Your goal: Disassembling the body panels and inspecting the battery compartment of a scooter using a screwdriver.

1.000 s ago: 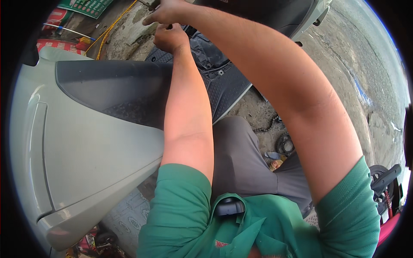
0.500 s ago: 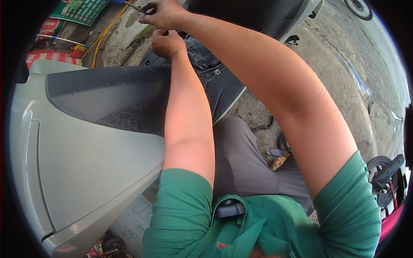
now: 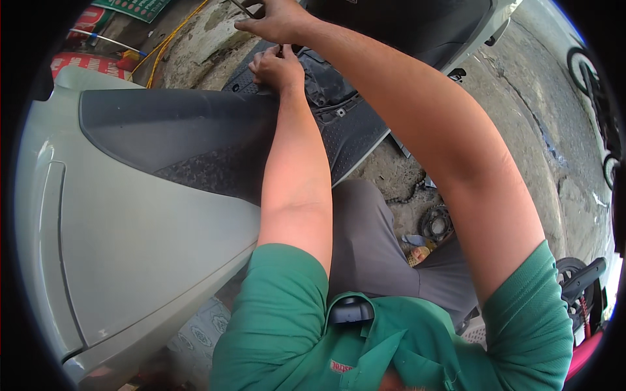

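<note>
My right hand [image 3: 274, 19] is at the top edge of the picture, holding a thin metal tool [image 3: 238, 8] that runs out of view. Just below it, my left hand [image 3: 279, 68] is closed, fingertips pinched on a small dark thing I cannot make out. Both are over the dark textured footboard [image 3: 349, 150] of a pale grey-green scooter [image 3: 150, 241], beside an uncovered recess with black parts [image 3: 323, 81]. My left forearm passes the scooter's dark inner panel [image 3: 176, 124].
A chain ring [image 3: 435, 223] and loose chain lie on the concrete by my knee. A yellow cord [image 3: 166, 45], signboards [image 3: 85, 68] and a blue-white rod are at upper left. Bicycle wheels [image 3: 580, 72] show at far right, another vehicle's wheel [image 3: 574, 274] at lower right.
Both hands have shifted a little to the right, the left fingers now showing more. A bicycle has moved into view along the right side.
</note>
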Demonstrator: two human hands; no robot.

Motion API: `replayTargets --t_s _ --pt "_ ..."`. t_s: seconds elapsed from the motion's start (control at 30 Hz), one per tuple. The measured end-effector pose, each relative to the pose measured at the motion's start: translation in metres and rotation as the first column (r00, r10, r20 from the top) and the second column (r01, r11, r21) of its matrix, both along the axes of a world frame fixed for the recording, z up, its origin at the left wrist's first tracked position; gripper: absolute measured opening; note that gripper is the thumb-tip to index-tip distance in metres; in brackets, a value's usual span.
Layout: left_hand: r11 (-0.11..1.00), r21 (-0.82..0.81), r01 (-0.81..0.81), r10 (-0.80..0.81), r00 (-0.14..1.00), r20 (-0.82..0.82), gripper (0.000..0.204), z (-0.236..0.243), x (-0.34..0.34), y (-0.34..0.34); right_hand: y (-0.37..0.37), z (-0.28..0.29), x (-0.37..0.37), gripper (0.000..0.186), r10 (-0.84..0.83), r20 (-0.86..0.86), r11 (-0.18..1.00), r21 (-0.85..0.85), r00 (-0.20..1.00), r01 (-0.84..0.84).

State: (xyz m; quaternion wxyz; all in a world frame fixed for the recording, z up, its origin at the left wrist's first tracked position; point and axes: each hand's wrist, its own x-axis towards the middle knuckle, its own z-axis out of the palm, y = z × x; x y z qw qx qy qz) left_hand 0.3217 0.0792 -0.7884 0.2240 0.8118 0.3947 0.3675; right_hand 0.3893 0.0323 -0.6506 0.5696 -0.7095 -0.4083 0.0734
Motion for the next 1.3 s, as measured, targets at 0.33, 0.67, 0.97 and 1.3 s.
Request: replayTargets --t_s 0.33,0.67,0.97,1.3 --pt "0.975 0.139 -0.173 0.205 0.944 -0.258 0.064 0.009 -0.027 -0.016 -0.03 0.028 -0.034 0.035 0.075 -0.272 0.996 0.058 0.959 -0.062" --pt "0.99 0.072 -0.121 0.135 0.967 -0.218 0.065 0.02 0.0 -0.036 -0.014 -0.033 0.019 0.033 0.176 -0.169 0.905 0.416 0.97 -0.091" --pt "0.989 0.1 -0.104 0.126 0.96 -0.248 0.053 0.012 -0.004 -0.026 -0.04 -0.026 -0.001 0.04 -0.009 -0.105 0.949 0.314 0.994 0.042" --pt "0.989 0.049 -0.136 0.144 0.952 -0.268 0.028 0.008 -0.013 -0.017 -0.148 0.0 -0.045 0.039 0.073 -0.198 0.909 0.416 0.977 0.017"
